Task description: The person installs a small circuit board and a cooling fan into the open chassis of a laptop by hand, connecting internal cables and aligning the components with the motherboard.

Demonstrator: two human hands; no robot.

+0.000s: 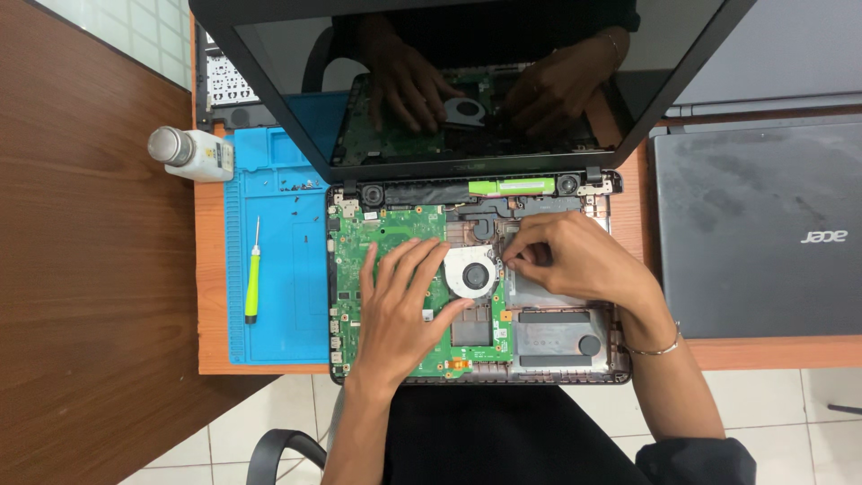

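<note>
- Head view, looking straight down: an opened black laptop base point(620, 373) with its cover off lies on the orange-brown wooden desk point(211, 269), green circuit board point(395, 232) bare on its left half.
- The left hand point(401, 305) lies flat on that green board, fingers spread wide and long, gripping nothing; the fingertips reach toward the far edge and the thumb tip sits just beside the round silver cooling fan point(470, 271).
- The right hand point(575, 259) comes in from the right, fingers curled narrow and bunched at a spot just right of the fan, touching the metal there; whether they pinch something small I cannot tell.
- A thin silver bracelet point(654, 347) rings the right wrist.
- The fan sits mid-base, between the two hands.
- At the far edge of the base, a bright green strip point(510, 186) lies near the hinge.
- The dark glossy laptop screen point(467, 81) stands tilted back, mirroring both hands.
- Left of the base, a blue silicone work mat point(278, 269) carries a green-handled screwdriver point(253, 278), well apart from the left hand, with tiny dark screws point(292, 184) scattered further away.
- A white bottle with a silver cap point(189, 151) lies at the mat's far left corner.
- To the right, a closed grey laptop point(754, 224) rests on the desk.
</note>
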